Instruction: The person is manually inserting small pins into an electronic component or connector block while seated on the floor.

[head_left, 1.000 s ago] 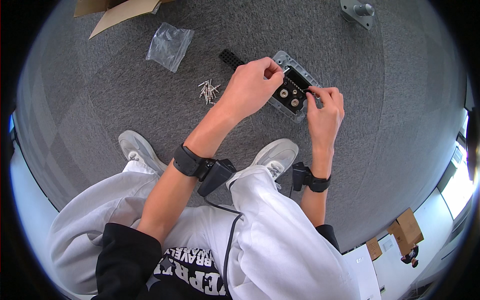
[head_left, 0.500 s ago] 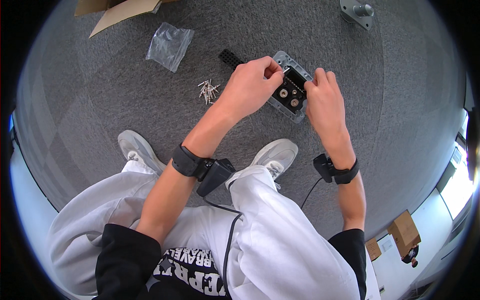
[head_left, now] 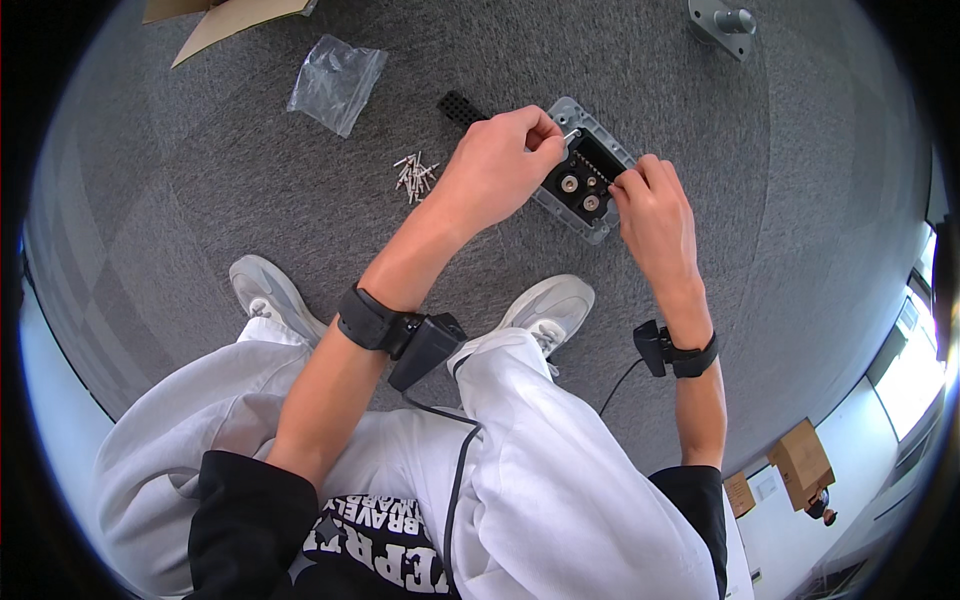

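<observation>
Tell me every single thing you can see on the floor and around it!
metal box: 1, grey frame with black inside, on carpet between both hands
screws: small pile, silvery, left of box
black perforated strip: 1, behind the left hand
plastic bag: 1, clear, upper left
cardboard: 1 piece, brown, top left
grey metal part: 1, top right
carpet: grey
shoes: 2, pale grey
wrist bands: 2, black
left hand: pinching at box's top corner
right hand: fingertips on box's right edge
</observation>
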Demonstrator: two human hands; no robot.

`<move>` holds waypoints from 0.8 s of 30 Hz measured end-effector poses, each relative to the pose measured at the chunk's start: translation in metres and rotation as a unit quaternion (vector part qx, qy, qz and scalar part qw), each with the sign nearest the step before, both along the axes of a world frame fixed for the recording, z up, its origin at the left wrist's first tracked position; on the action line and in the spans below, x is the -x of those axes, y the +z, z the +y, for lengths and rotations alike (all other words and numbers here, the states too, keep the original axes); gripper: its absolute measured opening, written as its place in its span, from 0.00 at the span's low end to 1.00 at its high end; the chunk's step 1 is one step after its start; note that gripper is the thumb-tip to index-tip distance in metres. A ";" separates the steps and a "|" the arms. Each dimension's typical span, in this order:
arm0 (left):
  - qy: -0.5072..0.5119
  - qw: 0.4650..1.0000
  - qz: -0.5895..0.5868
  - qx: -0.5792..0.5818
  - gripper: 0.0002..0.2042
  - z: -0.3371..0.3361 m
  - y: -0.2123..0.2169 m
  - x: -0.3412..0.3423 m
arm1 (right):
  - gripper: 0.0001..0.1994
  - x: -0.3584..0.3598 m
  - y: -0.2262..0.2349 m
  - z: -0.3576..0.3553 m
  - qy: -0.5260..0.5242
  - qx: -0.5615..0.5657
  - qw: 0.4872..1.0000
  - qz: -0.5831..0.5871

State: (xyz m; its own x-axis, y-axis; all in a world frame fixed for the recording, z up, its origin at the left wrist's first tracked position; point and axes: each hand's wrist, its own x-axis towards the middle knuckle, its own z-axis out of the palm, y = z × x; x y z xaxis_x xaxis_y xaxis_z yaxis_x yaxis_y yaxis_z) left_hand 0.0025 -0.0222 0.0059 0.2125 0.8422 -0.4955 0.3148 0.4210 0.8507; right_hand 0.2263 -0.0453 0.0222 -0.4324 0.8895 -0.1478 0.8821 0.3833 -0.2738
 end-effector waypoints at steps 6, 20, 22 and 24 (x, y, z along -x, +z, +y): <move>0.001 1.000 0.001 0.004 0.12 0.000 0.000 -0.001 | 0.06 0.001 -0.002 -0.004 -0.027 -0.045 0.999 0.016; -0.010 1.000 -0.003 0.012 0.11 -0.001 -0.001 -0.002 | 0.07 0.001 0.002 0.002 -0.079 -0.006 0.996 0.030; -0.017 0.999 -0.008 0.033 0.11 -0.002 0.000 -0.003 | 0.08 0.002 0.008 -0.001 -0.116 0.005 0.991 0.071; -0.029 0.998 -0.023 0.052 0.12 -0.004 0.000 -0.006 | 0.09 0.008 0.018 -0.007 -0.153 0.016 0.982 0.112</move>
